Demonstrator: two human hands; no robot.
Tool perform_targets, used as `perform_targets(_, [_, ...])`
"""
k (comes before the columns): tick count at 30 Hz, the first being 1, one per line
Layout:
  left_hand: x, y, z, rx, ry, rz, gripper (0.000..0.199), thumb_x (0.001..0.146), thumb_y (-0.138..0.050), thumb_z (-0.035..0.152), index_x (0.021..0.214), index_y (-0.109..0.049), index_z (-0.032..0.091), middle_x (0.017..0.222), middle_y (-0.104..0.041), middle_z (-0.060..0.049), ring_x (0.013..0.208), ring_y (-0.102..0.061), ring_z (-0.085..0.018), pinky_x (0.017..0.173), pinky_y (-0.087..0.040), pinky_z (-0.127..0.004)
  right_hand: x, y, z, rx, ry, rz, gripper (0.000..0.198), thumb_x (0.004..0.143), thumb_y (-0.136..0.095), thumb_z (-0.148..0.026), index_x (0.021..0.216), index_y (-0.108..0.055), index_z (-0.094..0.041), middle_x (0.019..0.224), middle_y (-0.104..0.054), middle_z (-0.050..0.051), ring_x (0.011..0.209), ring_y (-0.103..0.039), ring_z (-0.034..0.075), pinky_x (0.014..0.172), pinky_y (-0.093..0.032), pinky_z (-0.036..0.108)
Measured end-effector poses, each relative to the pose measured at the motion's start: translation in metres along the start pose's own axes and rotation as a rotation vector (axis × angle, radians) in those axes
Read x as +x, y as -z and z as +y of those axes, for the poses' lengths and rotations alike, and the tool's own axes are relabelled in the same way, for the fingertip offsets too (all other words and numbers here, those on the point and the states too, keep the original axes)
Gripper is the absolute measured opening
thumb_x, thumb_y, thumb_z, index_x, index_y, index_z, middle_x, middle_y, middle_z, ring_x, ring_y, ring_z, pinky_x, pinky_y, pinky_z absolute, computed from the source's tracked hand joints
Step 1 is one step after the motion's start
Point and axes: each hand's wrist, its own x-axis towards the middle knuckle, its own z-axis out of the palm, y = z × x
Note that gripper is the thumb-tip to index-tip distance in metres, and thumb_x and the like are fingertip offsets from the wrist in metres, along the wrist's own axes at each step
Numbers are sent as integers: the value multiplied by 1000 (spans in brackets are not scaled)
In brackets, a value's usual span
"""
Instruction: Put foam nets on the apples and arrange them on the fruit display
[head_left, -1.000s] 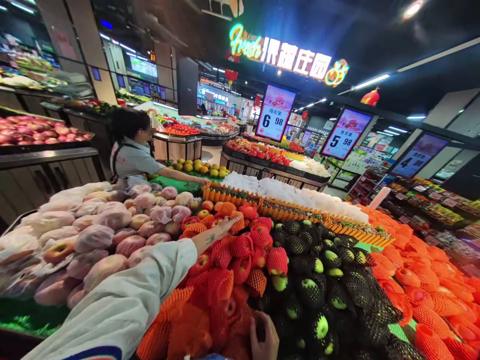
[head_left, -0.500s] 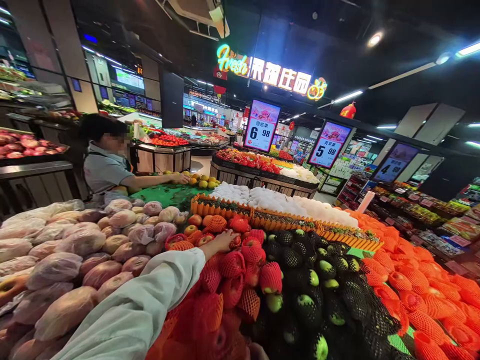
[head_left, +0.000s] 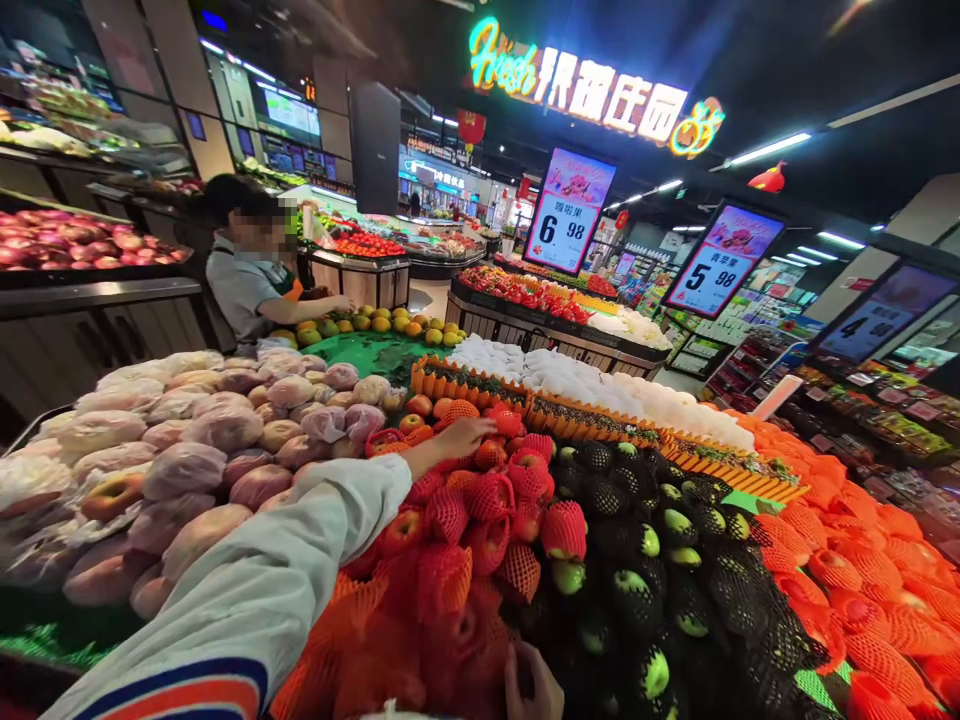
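My left hand (head_left: 466,438) reaches out over the heap of apples, its fingers stretched forward and touching a red-netted apple (head_left: 507,420) near the back of the pile. Around it lie more apples in red and orange foam nets, such as a netted apple (head_left: 490,493) just in front of the wrist. At the bottom edge my right hand (head_left: 532,683) is partly cut off, beside the red-netted apples and the black-netted green apples (head_left: 631,600). Its thumb and forefinger are bent with a gap between them, and nothing shows in the gap.
Wrapped apples (head_left: 225,430) fill the left side, and orange-netted fruit (head_left: 885,580) covers the right. A jagged orange divider (head_left: 540,412) runs behind, with white-wrapped fruit (head_left: 585,380) beyond. Another person (head_left: 244,270) stands back left by yellow-green fruit (head_left: 375,322). Price screens (head_left: 571,210) hang above.
The view has shifted, bringing more of my right hand in at the bottom. My left hand has moved slightly farther back across the apples. The other person's arm has drawn back left.
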Motion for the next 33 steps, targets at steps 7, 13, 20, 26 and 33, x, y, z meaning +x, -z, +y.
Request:
perform_targets(7, [2,63,-58,94,517,347,54,92,-39,11,143,-58,11,148,-61,-15,138,-55,-26,119,-43,-41,9,15,-3,-22,73,-62,29,98,-64,-43,94,-77,-18,81,-82,6,65,-79,19,62,-64,21])
perform_targets(13, [-29,60,-97,117,802,168,41,88,-56,17,127,-66,12,131,-71,-18,121,-66,-32,100,-53,-39,10,16,-8,-39,116,-51,23,98,-65,-37,95,-76,-18,81,-82,6,65,-79,18,64,-64,20])
perform_targets(20, [-37,23,-101,169,974,56,43,94,-57,33,131,-61,10,143,-59,-27,134,-57,-41,104,-50,-46,11,17,-10,-47,98,-86,20,98,-64,-35,96,-75,-18,79,-81,4,63,-78,16,62,-63,18])
perform_targets(26, [-35,21,-113,146,1038,-9,47,93,-60,38,129,-59,8,134,-65,-31,128,-62,-42,98,-53,-48,12,18,-16,-50,49,-95,21,98,-64,-35,93,-75,-18,78,-80,4,63,-77,16,63,-63,19])
perform_targets(33, [-39,20,-117,125,1050,25,49,93,-62,44,125,-58,8,131,-66,-34,122,-67,-41,91,-54,-45,9,18,-17,-38,3,-125,21,98,-63,-35,92,-76,-18,77,-80,5,62,-77,18,61,-63,22])
